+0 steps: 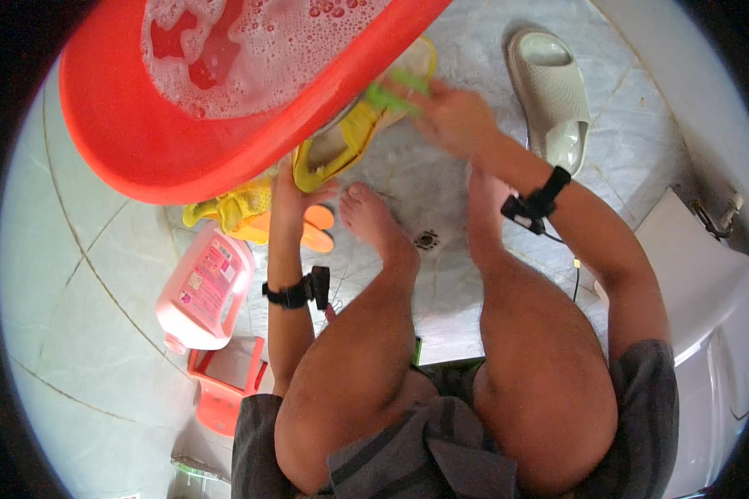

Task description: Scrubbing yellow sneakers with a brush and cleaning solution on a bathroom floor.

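Note:
My left hand (pixel 292 190) grips the heel end of a yellow shoe (pixel 361 128); its fingers are partly hidden behind the wrist and the tub's rim. The shoe's opening faces up, and its toe end extends toward the upper right, beside the red plastic tub (pixel 225 168). In my right hand (pixel 459 118) is a green scrubbing brush (pixel 399 92), blurred by motion, over the front part of the shoe. Foamy water (pixel 274 56) lies in the tub. Another yellow item (pixel 240 206), perhaps the other shoe, rests below the rim, beside orange pieces that look like soles (pixel 318 227).
A pink detergent jug (pixel 206 287) lies at the left, with a red plastic rack (pixel 221 393) below it. A pale slip-on sandal (pixel 552 100) is at the upper right. Between my bare feet is a floor drain (pixel 426 239). A white fixture (pixel 680 268) stands at the right.

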Demonstrator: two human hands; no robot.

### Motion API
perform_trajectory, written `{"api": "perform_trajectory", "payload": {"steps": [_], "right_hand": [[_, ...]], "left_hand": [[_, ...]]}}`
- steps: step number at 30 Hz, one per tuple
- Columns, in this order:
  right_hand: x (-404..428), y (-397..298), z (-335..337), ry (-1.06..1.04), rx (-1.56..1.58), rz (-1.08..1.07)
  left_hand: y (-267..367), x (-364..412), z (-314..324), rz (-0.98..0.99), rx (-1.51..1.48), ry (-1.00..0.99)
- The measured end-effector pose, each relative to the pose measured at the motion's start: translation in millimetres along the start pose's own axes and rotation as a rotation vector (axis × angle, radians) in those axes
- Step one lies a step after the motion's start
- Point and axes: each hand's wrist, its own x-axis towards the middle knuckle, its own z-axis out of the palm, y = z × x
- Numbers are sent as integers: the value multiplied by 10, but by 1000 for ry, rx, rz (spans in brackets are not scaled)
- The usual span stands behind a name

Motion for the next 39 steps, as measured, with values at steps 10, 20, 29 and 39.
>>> {"api": "perform_trajectory", "payload": {"steps": [10,20,29,39], "right_hand": [[-197,-34,101,-45,-50,-46],[-331,211,130,130,76,179],[-441,204,-28,185,259,279],[-422,191,-11,139,239,105]], "left_hand": [[539,-165,738,673,957,203],[340,262,824,-62,-255,-262],[220,113,511,-188,-826,-656],[-714,874,461,406,137,-460]]}}
